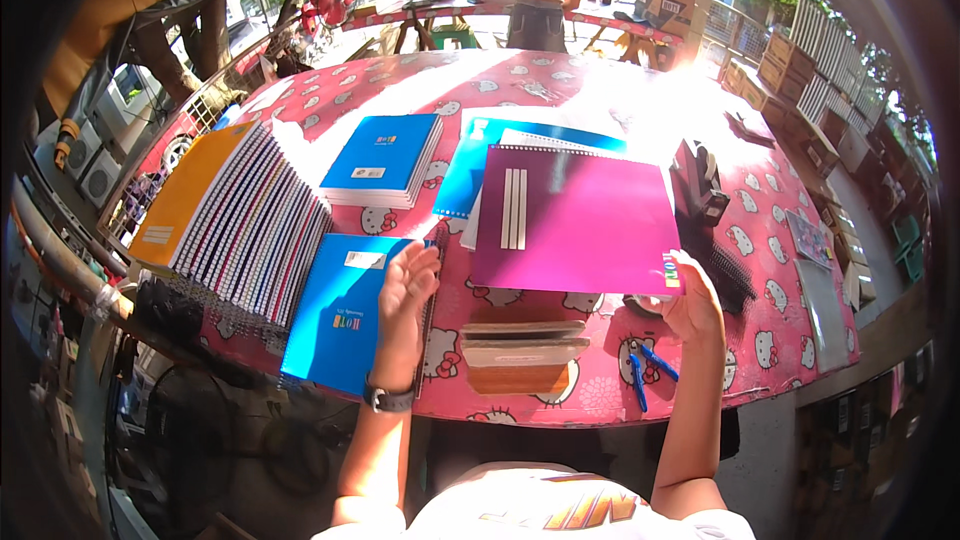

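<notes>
My right hand (pixel 697 302) grips a purple spiral notebook cover (pixel 585 220) by its near right corner, thumb and fingers closed on the edge. The purple cover is tilted above the table, its coil along the far edge. My left hand (pixel 408 285), wearing a dark wristwatch (pixel 390 399), is raised with nothing in it, fingers apart, over the right side of a blue spiral notebook (pixel 335 315). Partly beneath the purple cover lie a blue cover (pixel 455 180) and white sheets (pixel 472 230).
A tall row of spiral notebooks (pixel 250 205) with a yellow cover stands left. Beyond my left hand is a stack of blue notebooks (pixel 385 155). Wooden-looking blocks (pixel 525 355), blue pens (pixel 638 383) and a black tool (pixel 708 190) lie on the pink tablecloth (pixel 745 330). A person (pixel 545 0) stands behind.
</notes>
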A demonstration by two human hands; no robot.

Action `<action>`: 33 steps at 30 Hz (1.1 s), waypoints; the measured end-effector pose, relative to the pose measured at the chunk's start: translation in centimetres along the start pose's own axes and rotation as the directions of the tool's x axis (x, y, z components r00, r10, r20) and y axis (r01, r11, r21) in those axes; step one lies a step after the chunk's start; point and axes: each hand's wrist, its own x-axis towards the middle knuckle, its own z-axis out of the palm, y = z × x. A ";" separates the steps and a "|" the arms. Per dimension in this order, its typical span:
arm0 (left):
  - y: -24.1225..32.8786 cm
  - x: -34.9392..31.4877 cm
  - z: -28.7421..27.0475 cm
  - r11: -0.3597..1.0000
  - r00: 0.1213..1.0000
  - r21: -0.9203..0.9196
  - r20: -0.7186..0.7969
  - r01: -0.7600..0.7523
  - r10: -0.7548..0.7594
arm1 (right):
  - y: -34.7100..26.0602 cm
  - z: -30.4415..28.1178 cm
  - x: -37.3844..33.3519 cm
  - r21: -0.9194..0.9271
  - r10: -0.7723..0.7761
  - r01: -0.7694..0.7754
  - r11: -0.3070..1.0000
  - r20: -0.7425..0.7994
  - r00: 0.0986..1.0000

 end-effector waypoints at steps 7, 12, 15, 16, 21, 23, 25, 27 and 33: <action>-0.8 5.8 1.8 0.964 0.959 0.182 0.175 0.192 -0.224 | 0.6 1.1 -0.5 -0.395 -0.441 0.472 0.788 0.172 0.881; -0.2 5.3 3.4 0.992 0.941 0.007 0.315 0.123 -0.119 | -0.1 1.6 -2.5 -0.547 -0.479 0.575 0.609 0.324 0.816; 0.7 6.4 1.4 0.977 0.934 0.187 0.318 0.107 -0.163 | 0.9 2.2 -2.5 -0.502 -0.541 0.646 0.576 0.359 0.761; 1.2 6.1 1.8 0.977 0.929 0.183 0.330 0.109 -0.166 | 1.3 1.5 -2.6 -0.500 -0.532 0.628 0.597 0.339 0.776; 2.1 2.4 0.5 0.970 0.929 0.238 0.367 -0.049 -0.043 | 5.2 -0.9 -3.3 -0.315 -0.419 0.454 0.833 0.175 0.891; 2.3 1.2 0.7 0.977 0.918 0.158 0.391 -0.145 0.073 | 5.4 -1.8 -3.1 -0.353 -0.416 0.459 0.815 0.193 0.888; 2.4 0.8 1.1 0.984 0.916 0.106 0.389 -0.146 0.094 | 5.7 -2.8 -3.1 -0.314 -0.381 0.442 0.840 0.239 0.893; 2.2 0.8 0.7 0.972 0.911 0.096 0.378 -0.213 0.163 | 6.3 -2.4 -3.4 -0.325 -0.379 0.434 0.840 0.222 0.899; 1.5 -0.2 0.2 0.949 0.913 0.109 0.325 -0.297 0.248 | 7.0 -2.7 -2.9 -0.315 -0.421 0.459 0.831 0.184 0.888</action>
